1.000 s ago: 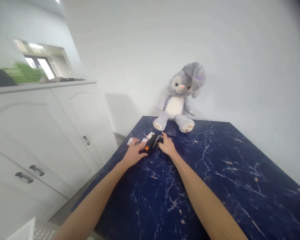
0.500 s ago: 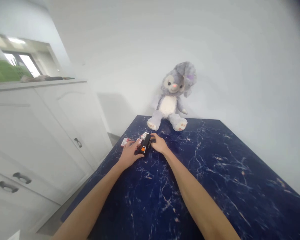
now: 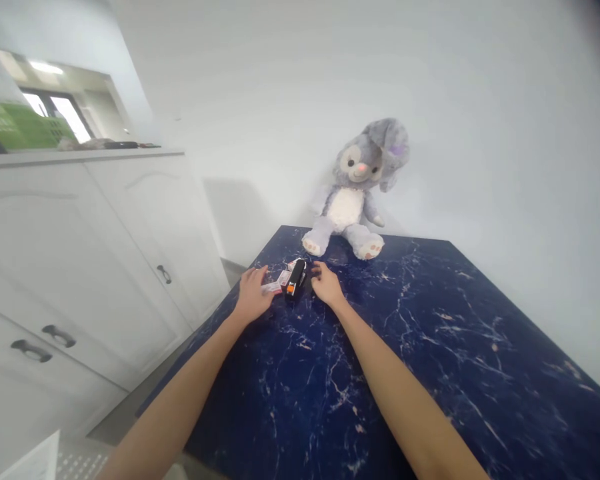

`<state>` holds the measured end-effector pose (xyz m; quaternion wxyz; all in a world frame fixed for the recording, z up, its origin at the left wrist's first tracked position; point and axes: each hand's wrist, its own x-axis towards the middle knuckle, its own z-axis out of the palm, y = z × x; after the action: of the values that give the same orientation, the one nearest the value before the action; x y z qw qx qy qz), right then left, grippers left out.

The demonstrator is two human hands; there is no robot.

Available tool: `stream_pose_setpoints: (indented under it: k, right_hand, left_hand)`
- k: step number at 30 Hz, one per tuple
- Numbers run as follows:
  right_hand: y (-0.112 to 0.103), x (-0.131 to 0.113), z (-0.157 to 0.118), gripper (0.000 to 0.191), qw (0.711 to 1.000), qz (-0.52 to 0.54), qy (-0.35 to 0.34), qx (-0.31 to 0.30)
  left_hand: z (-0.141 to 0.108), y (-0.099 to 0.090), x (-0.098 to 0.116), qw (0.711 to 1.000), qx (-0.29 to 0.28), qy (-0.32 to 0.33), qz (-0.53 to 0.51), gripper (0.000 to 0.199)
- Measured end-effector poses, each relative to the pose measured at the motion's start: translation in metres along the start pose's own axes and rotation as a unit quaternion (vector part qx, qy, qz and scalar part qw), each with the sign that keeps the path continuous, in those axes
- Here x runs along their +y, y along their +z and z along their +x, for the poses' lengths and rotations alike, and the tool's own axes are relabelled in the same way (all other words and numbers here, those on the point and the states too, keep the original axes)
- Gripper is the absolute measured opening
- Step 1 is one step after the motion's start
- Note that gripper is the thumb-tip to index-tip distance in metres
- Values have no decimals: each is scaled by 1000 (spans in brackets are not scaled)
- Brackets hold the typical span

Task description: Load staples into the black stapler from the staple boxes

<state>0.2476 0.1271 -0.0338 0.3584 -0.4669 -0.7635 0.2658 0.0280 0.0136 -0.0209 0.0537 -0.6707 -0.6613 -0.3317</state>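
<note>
A black stapler point(image 3: 296, 279) with an orange patch lies on the blue marbled table, pointing away from me. My left hand point(image 3: 253, 295) is to its left, with thumb and fingers around a small white-and-red box point(image 3: 271, 288). Between that box and the stapler sits another small white-and-red box point(image 3: 284, 277). A third white-and-red piece shows partly behind the stapler's far end. Just right of the stapler, my right hand point(image 3: 326, 283) rests with its thumb and fingers apart and nothing in them.
A grey plush rabbit point(image 3: 353, 193) sits at the table's far edge against the white wall. White cabinets point(image 3: 125, 253) with dark handles stand along the left, with a green basket point(image 3: 30, 127) on top. The marbled tabletop point(image 3: 405, 347) stretches to the right.
Both hands have come off the stapler, which now lies on the table. The leftmost small box has shifted right, closer to the stapler, with my left hand at it. The view has turned slightly.
</note>
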Motion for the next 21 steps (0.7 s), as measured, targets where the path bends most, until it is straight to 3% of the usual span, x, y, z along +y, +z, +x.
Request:
stream_pose_setpoints:
  k: [3, 7, 10, 13, 18, 21]
  right_hand:
    - [0, 1, 1, 50, 1000, -9, -8, -11]
    - [2, 2, 2, 43, 1000, -15, -16, -19]
    - [2, 3, 2, 40, 999, -18, -19, -24]
    - [2, 2, 3, 39, 999, -19, -22, -25]
    - [1, 0, 2, 38, 999, -8, -26, -19]
    - [0, 0, 2, 37, 1000, 1, -28, -13]
  left_hand:
    - [1, -6, -8, 999, -14, -36, -10, 64]
    - [5, -11, -11, 995, -57, -37, -78, 48]
    - [8, -11, -17, 991, -5, -91, -93, 41]
    - [8, -8, -28, 989, 44, -139, -21, 38]
    - [13, 4, -37, 992, 14, -119, 33, 50]
    - [27, 13, -34, 995, -5, -97, 34, 47]
